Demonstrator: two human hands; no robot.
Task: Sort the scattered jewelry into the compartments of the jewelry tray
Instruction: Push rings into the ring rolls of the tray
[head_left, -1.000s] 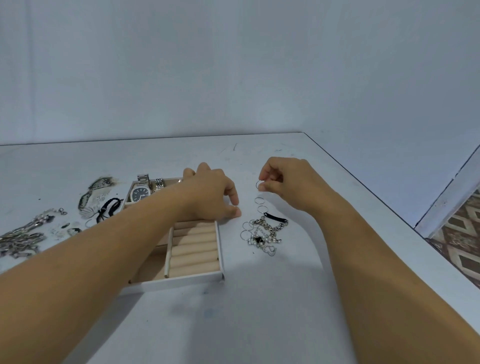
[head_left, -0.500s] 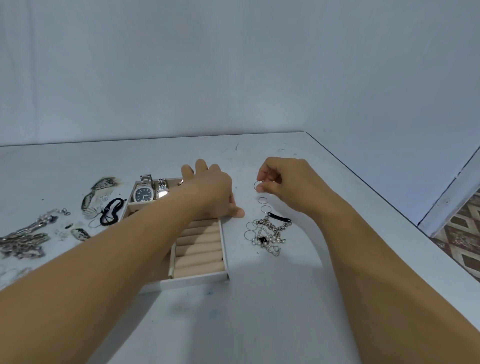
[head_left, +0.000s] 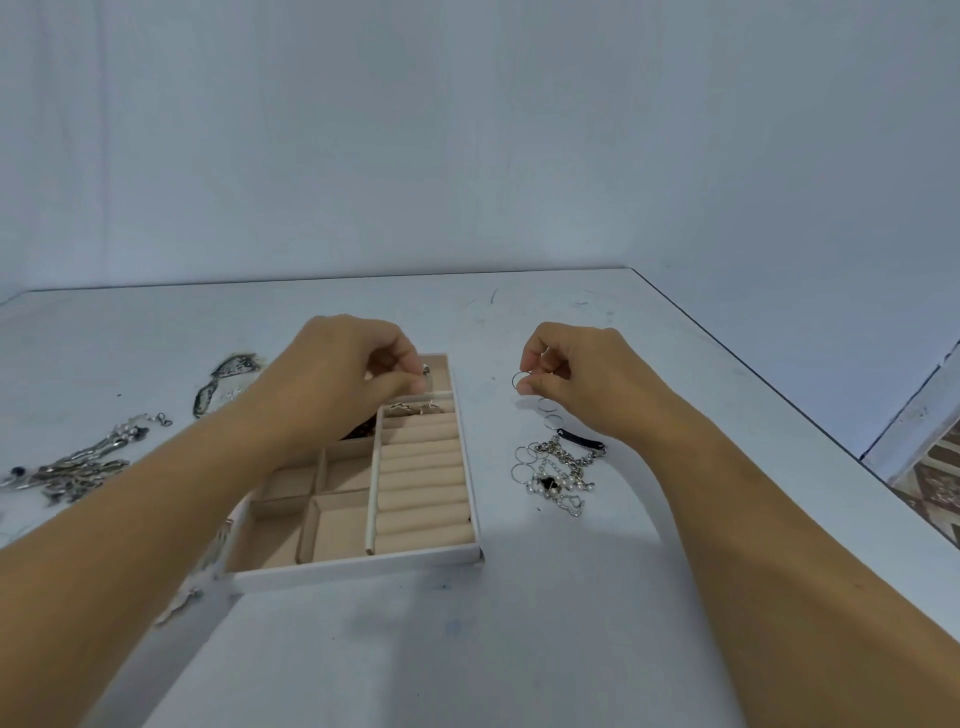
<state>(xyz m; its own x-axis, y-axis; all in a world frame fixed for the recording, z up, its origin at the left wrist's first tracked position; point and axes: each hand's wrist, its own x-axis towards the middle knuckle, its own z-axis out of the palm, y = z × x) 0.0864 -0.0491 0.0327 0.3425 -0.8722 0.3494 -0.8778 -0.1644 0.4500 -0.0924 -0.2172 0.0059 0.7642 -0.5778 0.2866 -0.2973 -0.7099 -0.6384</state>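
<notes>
The white jewelry tray (head_left: 363, 564) with beige compartments and ring rolls lies on the table in front of me. My left hand (head_left: 343, 369) hovers over its far end, pinching a small silver piece (head_left: 426, 375) between thumb and fingers. To the right of the tray, my right hand (head_left: 576, 374) pinches a thin wire ring (head_left: 519, 380) just above the table. Below that hand lies a pile of thin rings, silver chains and a black piece (head_left: 558, 467). Small silver items (head_left: 415, 408) rest in the tray at the top of the ring rolls.
Silver chains and bracelets (head_left: 78, 467) are scattered at the left of the table, with a patterned band (head_left: 223, 379) behind them. My left forearm hides part of the tray's far left. The table's right edge (head_left: 779, 395) runs diagonally, with patterned floor beyond.
My left hand lifted from the tray's far edge and curled into a pinch on a small silver piece. The view dropped and shifted, so the watches went out of sight. The right hand kept its ring.
</notes>
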